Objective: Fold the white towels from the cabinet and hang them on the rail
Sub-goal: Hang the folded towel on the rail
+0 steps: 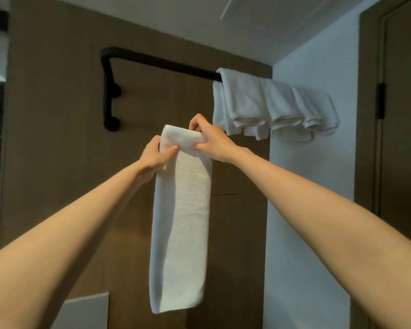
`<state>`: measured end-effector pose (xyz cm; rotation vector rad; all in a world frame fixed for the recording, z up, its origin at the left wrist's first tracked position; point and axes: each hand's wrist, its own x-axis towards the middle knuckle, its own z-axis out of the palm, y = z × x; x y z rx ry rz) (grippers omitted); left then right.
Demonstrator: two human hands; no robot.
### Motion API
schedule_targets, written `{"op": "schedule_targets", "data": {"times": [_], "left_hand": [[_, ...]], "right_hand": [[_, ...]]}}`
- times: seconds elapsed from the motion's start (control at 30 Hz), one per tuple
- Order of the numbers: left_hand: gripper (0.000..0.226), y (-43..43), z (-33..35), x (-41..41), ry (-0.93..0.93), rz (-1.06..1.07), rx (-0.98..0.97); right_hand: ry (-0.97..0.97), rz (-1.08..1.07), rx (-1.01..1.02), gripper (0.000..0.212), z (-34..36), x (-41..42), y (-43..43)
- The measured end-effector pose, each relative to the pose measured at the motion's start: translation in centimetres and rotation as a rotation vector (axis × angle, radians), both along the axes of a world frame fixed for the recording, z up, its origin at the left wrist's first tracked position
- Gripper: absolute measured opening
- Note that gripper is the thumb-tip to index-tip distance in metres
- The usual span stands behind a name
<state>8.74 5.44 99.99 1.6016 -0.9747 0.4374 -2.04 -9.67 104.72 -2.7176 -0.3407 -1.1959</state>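
A long white towel [180,222], folded into a narrow strip, hangs straight down in front of me. My left hand [156,154] pinches its top left edge, and my right hand [209,138] grips its top right corner. Both hands are raised below the black rail [161,62] fixed to the brown wall. Several folded white towels [271,105] hang over the rail's right end. The rail's left and middle stretch is bare.
The rail's black bracket [109,96] runs down the brown wall panel at the left. A white wall [313,162] stands at the right, with a dark door [403,115] beyond it. A pale panel [86,309] shows at the bottom left.
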Motion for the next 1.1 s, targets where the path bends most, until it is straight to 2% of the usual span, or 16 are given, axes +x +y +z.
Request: {"op": "schedule_targets", "data": {"times": [0.17, 0.27, 0.4, 0.5, 0.6, 0.67, 0.77, 0.83, 0.97, 1.1], "left_hand": [[0.032, -0.7, 5.9, 2.3, -0.014, -0.023, -0.111], [0.038, -0.5, 9.6, 3.2, -0.021, -0.101, -0.147], [0.038, -0.3, 13.6, 4.4, -0.058, -0.138, -0.311], [0.032, -0.3, 16.2, 5.2, -0.073, -0.112, -0.347], [0.027, -0.7, 19.1, 5.5, -0.118, -0.07, -0.41], [0.034, -1.0, 20.6, 5.3, -0.176, -0.009, -0.415], [0.063, -2.0, 22.1, 4.9, -0.276, 0.018, -0.381], [0.075, -2.9, 22.3, 4.8, -0.399, 0.125, -0.302], [0.062, -4.0, 22.4, 5.1, -0.691, 0.428, 0.014], [0.062, -5.1, 22.2, 6.0, -0.846, 0.593, 0.24]], "right_hand": [[-0.149, -0.018, -0.034, 0.048, 5.4, 1.8, -0.4], [-0.24, -0.016, 0.024, 0.054, 8.2, 2.5, -0.6], [-0.286, -0.032, 0.165, 0.061, 10.6, 4.2, -0.5], [-0.29, -0.007, 0.244, 0.065, 12.0, 5.2, -0.4], [-0.427, 0.039, 0.234, 0.065, 13.7, 5.9, 0.0], [-0.532, 0.081, 0.26, 0.063, 14.8, 6.5, 0.3], [-0.677, 0.15, 0.357, 0.057, 16.1, 7.3, 0.1], [-0.739, 0.12, 0.397, 0.046, 17.1, 7.8, -0.6], [-0.762, -0.002, 0.418, 0.031, 18.7, 7.9, -1.8], [-0.785, -0.003, 0.473, 0.021, 19.7, 8.8, -2.7]]}}
